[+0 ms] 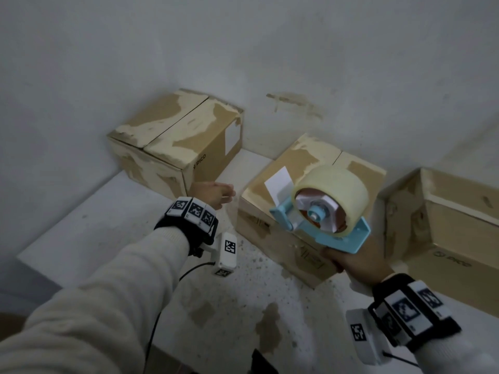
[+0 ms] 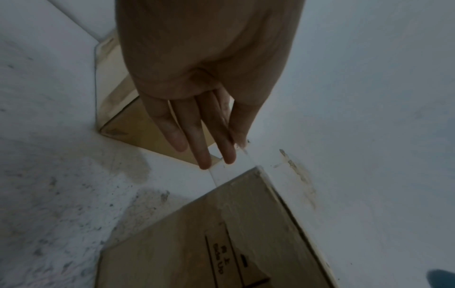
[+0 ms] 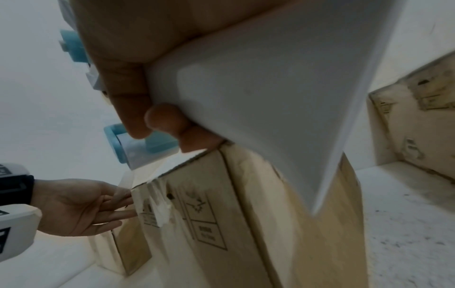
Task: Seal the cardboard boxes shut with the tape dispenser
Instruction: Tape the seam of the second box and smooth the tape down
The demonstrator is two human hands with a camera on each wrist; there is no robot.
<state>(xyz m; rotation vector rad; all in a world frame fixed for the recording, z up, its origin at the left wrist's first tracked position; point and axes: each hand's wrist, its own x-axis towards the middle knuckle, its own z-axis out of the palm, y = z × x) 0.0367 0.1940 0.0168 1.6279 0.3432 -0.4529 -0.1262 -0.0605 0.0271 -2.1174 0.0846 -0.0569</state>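
The right hand holds the blue tape dispenser by its handle, fingers wrapped around it, and keeps it raised above the near edge of the middle cardboard box, with the roll of pale tape facing up. This middle box is the landmark for everything else. To its left, between it and the left cardboard box, the left hand reaches forward with straight, relaxed fingers and holds nothing; in the right wrist view its fingertips are at the left upper corner of the middle box, but I cannot tell whether they touch the cardboard or a loose end of clear tape that seems to hang there. The flaps of the middle box lie closed, and the centre seam looks bare in the head view, so I judge that its sealing is only beginning. The left box also has closed flaps with a dark open seam and no fresh strip that I can see. To the right of the middle box stands the right cardboard box, with a flap standing up, so it looks still open. So, as I judge it, all three boxes remain to be taped. All of them stand on a white speckled table against the wall.
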